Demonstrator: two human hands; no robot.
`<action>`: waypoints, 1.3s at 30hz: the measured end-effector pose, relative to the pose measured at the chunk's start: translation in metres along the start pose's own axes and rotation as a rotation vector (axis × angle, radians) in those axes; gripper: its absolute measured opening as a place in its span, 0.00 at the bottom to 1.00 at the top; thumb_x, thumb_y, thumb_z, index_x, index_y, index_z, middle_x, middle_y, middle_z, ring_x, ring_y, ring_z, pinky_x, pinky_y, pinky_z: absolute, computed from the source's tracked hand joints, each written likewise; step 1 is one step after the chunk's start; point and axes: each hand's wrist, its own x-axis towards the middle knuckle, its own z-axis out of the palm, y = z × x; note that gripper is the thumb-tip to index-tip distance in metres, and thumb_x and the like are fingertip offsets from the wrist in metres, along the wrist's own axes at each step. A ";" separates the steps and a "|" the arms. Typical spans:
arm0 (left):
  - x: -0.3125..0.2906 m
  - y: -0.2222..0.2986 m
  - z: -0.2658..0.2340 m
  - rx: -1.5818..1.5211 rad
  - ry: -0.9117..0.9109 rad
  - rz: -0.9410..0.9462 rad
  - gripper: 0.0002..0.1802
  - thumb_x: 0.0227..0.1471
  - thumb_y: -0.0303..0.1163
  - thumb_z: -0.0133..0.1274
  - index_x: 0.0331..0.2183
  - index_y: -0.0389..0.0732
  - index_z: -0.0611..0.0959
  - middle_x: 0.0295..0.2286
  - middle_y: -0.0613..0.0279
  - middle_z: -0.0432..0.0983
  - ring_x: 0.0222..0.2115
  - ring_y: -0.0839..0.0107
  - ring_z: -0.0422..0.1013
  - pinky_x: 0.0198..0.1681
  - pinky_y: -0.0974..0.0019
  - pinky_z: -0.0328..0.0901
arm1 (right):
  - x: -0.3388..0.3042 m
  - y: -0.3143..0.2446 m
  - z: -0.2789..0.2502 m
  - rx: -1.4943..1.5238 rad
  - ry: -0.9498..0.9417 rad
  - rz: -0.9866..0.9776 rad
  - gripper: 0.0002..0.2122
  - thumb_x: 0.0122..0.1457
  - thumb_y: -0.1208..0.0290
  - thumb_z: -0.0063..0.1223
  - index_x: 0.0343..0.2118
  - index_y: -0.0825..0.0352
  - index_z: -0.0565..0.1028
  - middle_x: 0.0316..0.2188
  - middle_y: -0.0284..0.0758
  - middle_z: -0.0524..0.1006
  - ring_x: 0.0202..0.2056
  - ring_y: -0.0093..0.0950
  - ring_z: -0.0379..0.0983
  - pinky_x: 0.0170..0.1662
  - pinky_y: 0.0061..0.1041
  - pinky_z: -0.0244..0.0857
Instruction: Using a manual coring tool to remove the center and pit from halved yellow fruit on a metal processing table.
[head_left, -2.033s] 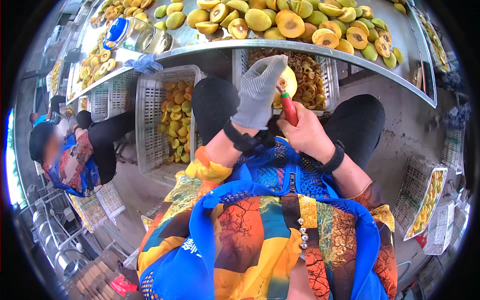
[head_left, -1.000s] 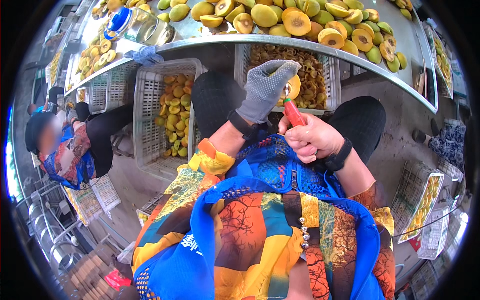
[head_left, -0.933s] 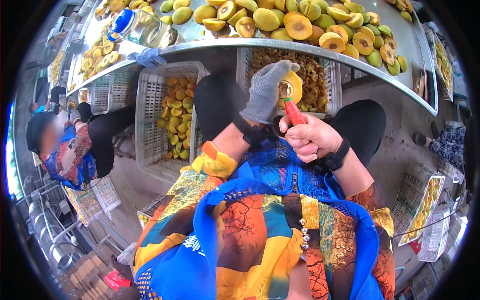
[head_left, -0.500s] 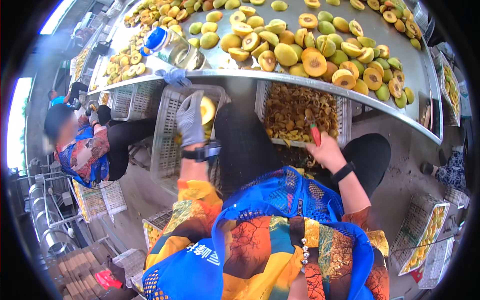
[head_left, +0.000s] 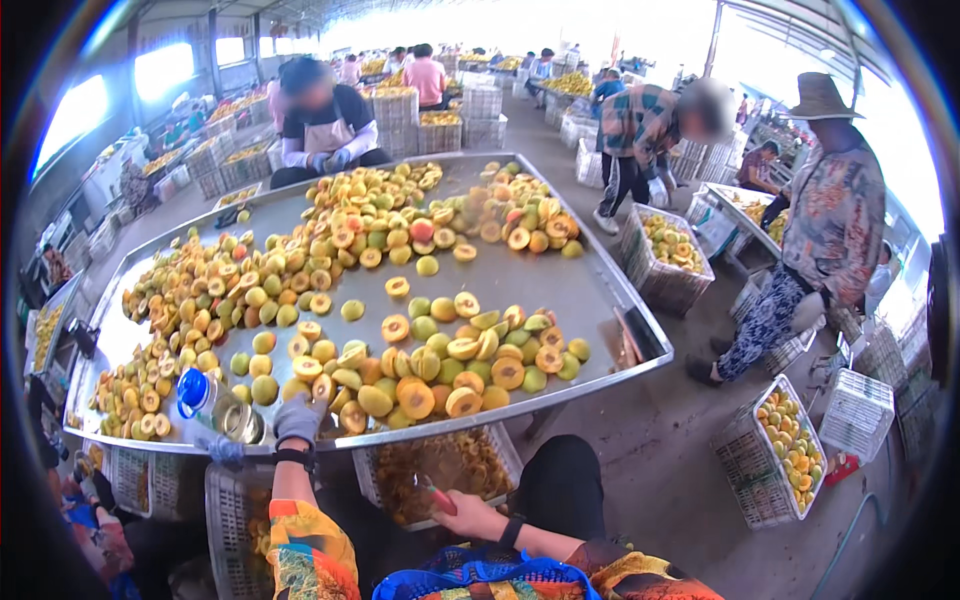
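**A:** so our left hand [head_left: 298, 418] is up at the near edge of the worktop [head_left: 590, 290], grey glove on, fingers curled down onto the fruit [head_left: 372, 400] there. Looks like it's closing on one piece, but we can't tell if it's actually gripped. Right hand [head_left: 468, 512] is bare and low, wrapped around a small red-handled knife [head_left: 438, 495], over the crate of pits [head_left: 440, 470] that sits under the worktop edge.

**B:** yeah, hands well apart. The fruit's heaped right along that near edge, some whole, some already halved with the cut face up.

**A:** we'd guess they're light and firm-ish but bruise easily, and the cut halves will be wet and slippery. Best taken around the belly with the whole palm, not pinched. The glove probably helps the grip.

**B:** the worktop's a big metal tray with a raised rim, looks smooth, so round fruit could roll. There's a blue-capped bottle [head_left: 200, 398] just left of our glove, near the rim.

**A:** the room's a big open shed, bright daylight at the far end. Mesh crates [head_left: 775, 450] of fruit on the concrete floor, one person seated across the worktop, a few standing off to the right
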 end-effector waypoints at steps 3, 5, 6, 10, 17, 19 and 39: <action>0.027 -0.011 0.032 -0.073 0.022 -0.038 0.25 0.38 0.47 0.56 0.38 0.41 0.78 0.35 0.46 0.74 0.36 0.53 0.71 0.39 0.57 0.66 | 0.002 -0.004 -0.013 0.079 0.020 0.025 0.18 0.50 0.57 0.52 0.32 0.70 0.68 0.26 0.47 0.74 0.30 0.41 0.73 0.33 0.34 0.64; 0.031 -0.013 0.032 -0.435 -0.034 -0.030 0.26 0.37 0.34 0.58 0.42 0.40 0.75 0.38 0.50 0.73 0.36 0.58 0.72 0.39 0.60 0.67 | 0.002 -0.010 -0.022 0.063 0.014 0.094 0.18 0.50 0.58 0.53 0.34 0.70 0.68 0.26 0.47 0.74 0.31 0.41 0.73 0.35 0.33 0.64; 0.027 -0.014 0.033 -0.434 -0.038 -0.028 0.26 0.37 0.34 0.58 0.42 0.40 0.75 0.38 0.50 0.73 0.36 0.58 0.72 0.39 0.60 0.67 | 0.003 -0.008 -0.022 0.065 0.017 0.097 0.18 0.50 0.58 0.53 0.34 0.70 0.68 0.26 0.47 0.74 0.31 0.41 0.73 0.35 0.33 0.64; -0.025 -0.001 -0.007 -1.315 0.022 -0.121 0.29 0.39 0.22 0.53 0.48 0.38 0.68 0.37 0.56 0.70 0.33 0.66 0.71 0.29 0.69 0.70 | 0.003 -0.025 -0.020 0.130 0.325 -0.203 0.21 0.50 0.58 0.54 0.41 0.69 0.66 0.23 0.44 0.74 0.27 0.37 0.73 0.32 0.32 0.65; -0.137 0.086 -0.011 -1.600 -0.365 0.042 0.17 0.45 0.22 0.51 0.41 0.36 0.71 0.35 0.60 0.70 0.33 0.72 0.70 0.31 0.71 0.69 | 0.022 -0.067 -0.028 0.460 0.346 -0.189 0.20 0.52 0.65 0.53 0.45 0.68 0.64 0.26 0.37 0.72 0.28 0.22 0.69 0.33 0.25 0.65; -0.143 0.106 -0.002 -1.531 -0.319 0.138 0.13 0.49 0.25 0.50 0.40 0.35 0.73 0.35 0.60 0.71 0.35 0.74 0.69 0.39 0.73 0.65 | 0.037 -0.055 -0.026 0.327 0.528 -0.372 0.17 0.53 0.67 0.51 0.43 0.68 0.65 0.26 0.35 0.72 0.28 0.24 0.69 0.33 0.25 0.65; -0.161 0.113 0.000 -1.923 -0.396 -0.370 0.27 0.57 0.53 0.33 0.39 0.40 0.73 0.31 0.54 0.75 0.31 0.67 0.72 0.33 0.66 0.69 | -0.001 -0.072 -0.031 0.887 0.166 0.125 0.15 0.56 0.64 0.52 0.40 0.67 0.63 0.14 0.31 0.68 0.08 0.16 0.57 0.10 0.16 0.52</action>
